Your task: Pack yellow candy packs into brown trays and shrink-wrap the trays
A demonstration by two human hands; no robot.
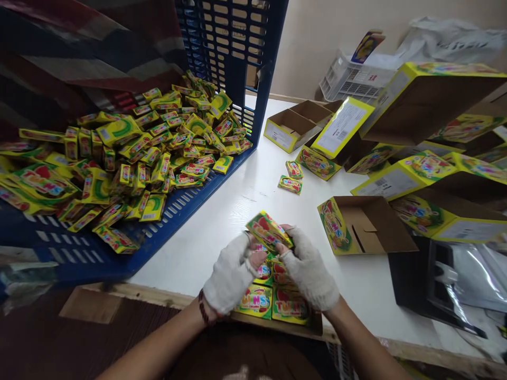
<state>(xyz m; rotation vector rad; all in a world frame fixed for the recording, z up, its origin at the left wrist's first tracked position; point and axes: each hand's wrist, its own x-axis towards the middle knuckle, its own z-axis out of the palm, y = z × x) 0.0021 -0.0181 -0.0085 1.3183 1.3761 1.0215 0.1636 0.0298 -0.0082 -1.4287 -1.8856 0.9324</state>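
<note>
Both my hands wear white gloves with bare fingertips. My right hand pinches the near right end of a small yellow-green "Twins" candy box, tilted in the air. Curled at the same box's lower left edge, my left hand appears to grip it too, though its contact is partly hidden. Directly below is an open cardboard carton at the table's front edge. Rows of small candy boxes lie face up in it, partly covered by my hands.
A blue plastic crate on the left holds a heap of small candy boxes. Two loose candy boxes lie mid-table. Open cartons stand and stack on the right, near a black clipboard-like item. A white basket stands behind.
</note>
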